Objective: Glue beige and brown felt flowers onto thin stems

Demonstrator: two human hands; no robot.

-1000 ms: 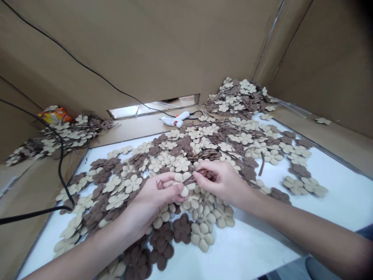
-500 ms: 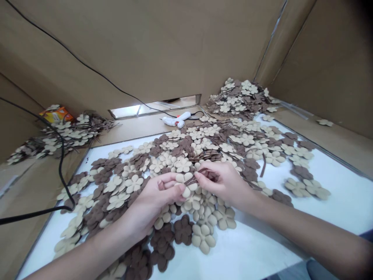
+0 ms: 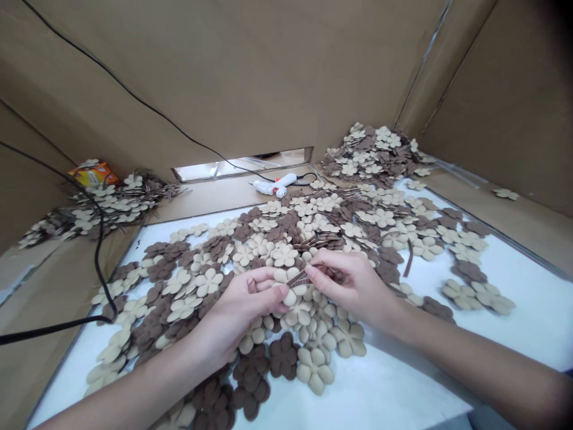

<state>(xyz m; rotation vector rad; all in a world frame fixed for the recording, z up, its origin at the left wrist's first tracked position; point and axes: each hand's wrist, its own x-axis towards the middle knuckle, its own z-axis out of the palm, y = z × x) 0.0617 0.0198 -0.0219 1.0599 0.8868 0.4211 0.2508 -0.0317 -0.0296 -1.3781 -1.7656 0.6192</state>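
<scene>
Between thumb and fingers, my left hand (image 3: 255, 297) pinches a cream five-petal flower (image 3: 283, 275). My right hand (image 3: 342, 276) is closed on a thin brown checked strip (image 3: 299, 278), whose lower end lies against that flower's middle. Both hands are close together above a wide spread of cream and dark brown flowers. Just below them, a cream flower (image 3: 315, 369) and a brown flower (image 3: 283, 355) lie on the white board (image 3: 380, 388).
A white glue gun (image 3: 275, 186) rests behind the spread. Heaped flowers (image 3: 378, 152) stand at the back right, another pile (image 3: 111, 206) beside an orange box (image 3: 93, 174) at the left. A black cable (image 3: 99, 251) hangs at the left; cardboard walls (image 3: 250, 71) enclose the board.
The whole view has shifted slightly, so things appear a little further right. The strip shows somewhat more flatly over the flower; both hands keep their hold.
</scene>
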